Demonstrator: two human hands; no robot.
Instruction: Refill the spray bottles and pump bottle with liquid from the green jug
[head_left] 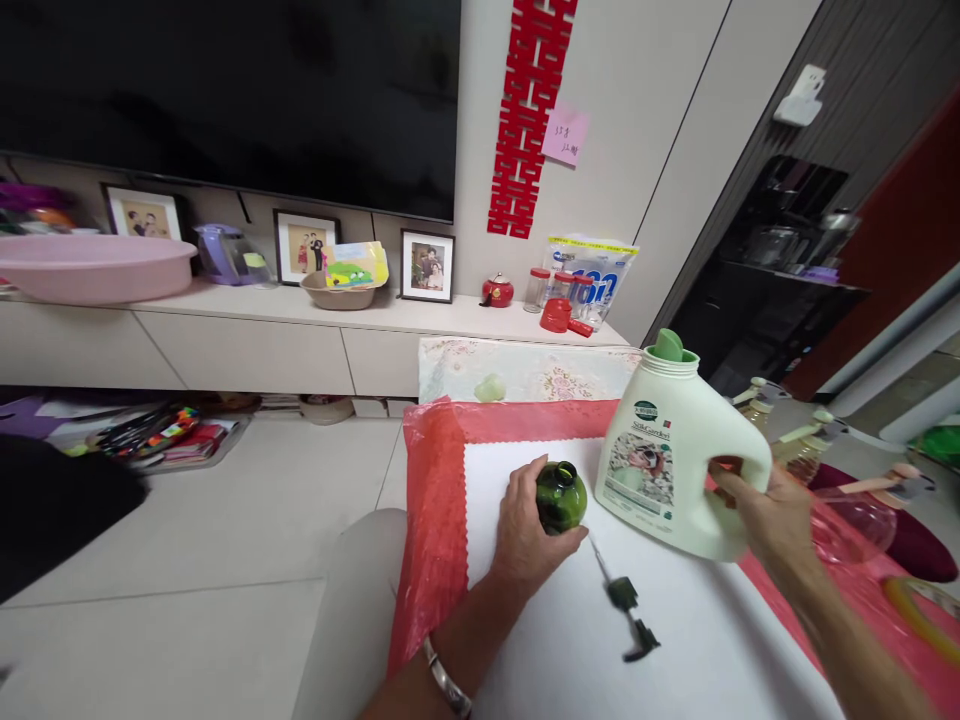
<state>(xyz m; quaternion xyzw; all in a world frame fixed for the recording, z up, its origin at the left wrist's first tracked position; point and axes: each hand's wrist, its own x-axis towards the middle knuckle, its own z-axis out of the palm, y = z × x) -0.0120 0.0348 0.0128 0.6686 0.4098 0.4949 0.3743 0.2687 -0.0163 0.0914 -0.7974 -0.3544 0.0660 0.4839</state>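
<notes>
Roughly upright, mouths up: jug [645, 465], bottle [561, 500].

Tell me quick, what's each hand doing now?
Left hand: closed around a round green transparent bottle.
Right hand: gripping the handle of a pale green plastic jug.

Bottle [561, 507] left of jug [684, 490] (pump [622, 594] in front).
</notes>
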